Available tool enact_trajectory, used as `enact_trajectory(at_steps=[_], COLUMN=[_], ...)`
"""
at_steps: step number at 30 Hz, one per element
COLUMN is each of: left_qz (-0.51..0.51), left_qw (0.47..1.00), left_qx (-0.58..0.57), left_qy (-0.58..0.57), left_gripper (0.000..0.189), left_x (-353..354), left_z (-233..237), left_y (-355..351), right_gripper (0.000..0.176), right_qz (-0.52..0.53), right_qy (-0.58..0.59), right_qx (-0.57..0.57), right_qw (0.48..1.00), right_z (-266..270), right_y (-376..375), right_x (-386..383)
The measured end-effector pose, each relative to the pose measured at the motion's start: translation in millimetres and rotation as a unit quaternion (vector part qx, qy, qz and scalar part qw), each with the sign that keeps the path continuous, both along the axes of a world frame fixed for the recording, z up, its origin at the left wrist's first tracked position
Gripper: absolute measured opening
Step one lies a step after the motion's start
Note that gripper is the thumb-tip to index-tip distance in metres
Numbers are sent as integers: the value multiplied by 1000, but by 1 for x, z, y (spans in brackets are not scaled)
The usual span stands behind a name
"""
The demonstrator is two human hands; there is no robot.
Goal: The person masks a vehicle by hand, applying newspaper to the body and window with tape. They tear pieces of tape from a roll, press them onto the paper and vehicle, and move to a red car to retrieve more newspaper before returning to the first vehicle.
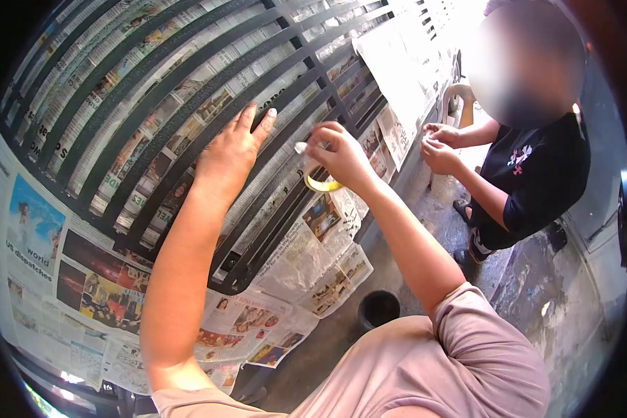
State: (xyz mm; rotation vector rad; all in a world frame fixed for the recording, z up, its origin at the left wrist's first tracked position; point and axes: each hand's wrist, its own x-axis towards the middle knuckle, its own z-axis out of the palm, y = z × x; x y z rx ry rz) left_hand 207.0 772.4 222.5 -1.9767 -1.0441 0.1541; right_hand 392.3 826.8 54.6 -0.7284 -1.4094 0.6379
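Note:
My left hand [231, 155] lies over the dark slatted metal grille [188, 90], its fingers spread and touching the slats. Nothing is gripped in it. To its right, my right hand [341, 157] is closed, with a roll of tape [322, 185] hanging at its underside; the roll's inner ring is yellow. A small whitish crumpled bit [300, 148] shows by the right fingertips, too small to make out. Newspaper sheets [313, 244] back the grille and spread past its lower edge.
At the right stands another person [536, 167] in a dark shirt, both hands together around something small. A black bucket [379, 308] sits on the concrete floor [515, 292] below. A pale sheet [404, 63] covers the grille's upper right part.

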Motion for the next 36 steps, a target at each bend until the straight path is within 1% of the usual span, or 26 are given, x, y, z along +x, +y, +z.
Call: enact_trajectory(at_steps=[4, 8, 11, 12, 15, 17, 19, 22, 25, 26, 28, 30, 33, 34, 36], left_qz=[-1, -7, -16, -19, -31, -47, -46, -29, -30, -33, -35, -37, -48, -54, -34], left_qw=[1000, 1000, 1000, 1000, 999, 999, 999, 999, 999, 999, 998, 998, 997, 997, 999], left_qx=[-10, -8, -7, -8, -4, 11, 13, 20, 29, 33, 43, 52, 49, 47, 25], left_qy=[-4, -1, -2, -4, -15, 1, 4, 14, 16, 16, 19, 21, 18, 15, -1], left_gripper=[84, 84, 84, 84, 84, 83, 82, 81, 76, 75, 71, 71, 68, 66, 67], left_x=[0, -2, -4, -5, -8, -10, -9, -5, -7, -8, -7, -9, -11, -10, -7], left_z=[0, 0, -1, -2, -4, -4, -5, -4, -6, -7, -8, -9, -14, -14, -14], left_y=[1, 5, 9, 10, 11, 14, 14, 12, 16, 18, 17, 20, 29, 31, 35], right_gripper=[21, 26, 29, 31, 32, 32, 35, 37, 40, 52, 55, 61, 63, 52, 44], right_qz=[-58, -8, -46, -61, -103, -125, -131, -139, -153, -125, -125, -139, -142, -175, -214], right_qy=[-73, -102, -118, -107, -97, -100, -120, -141, -160, -175, -180, -179, -191, -205, -223], right_qx=[-13, -38, -93, -110, -114, -112, -159, -142, -159, -187, -176, -154, -159, -157, -170], right_qw=[996, 994, 987, 986, 983, 981, 971, 970, 962, 959, 960, 962, 958, 950, 936], right_z=[24, 29, 36, 37, 34, 31, 33, 33, 36, 41, 39, 33, 32, 33, 41], right_y=[0, 14, 12, 9, 9, 16, 22, 29, 29, 27, 33, 47, 56, 49, 39], right_x=[-8, -16, -26, -28, -38, -42, -45, -46, -47, -43, -43, -46, -44, -45, -47])
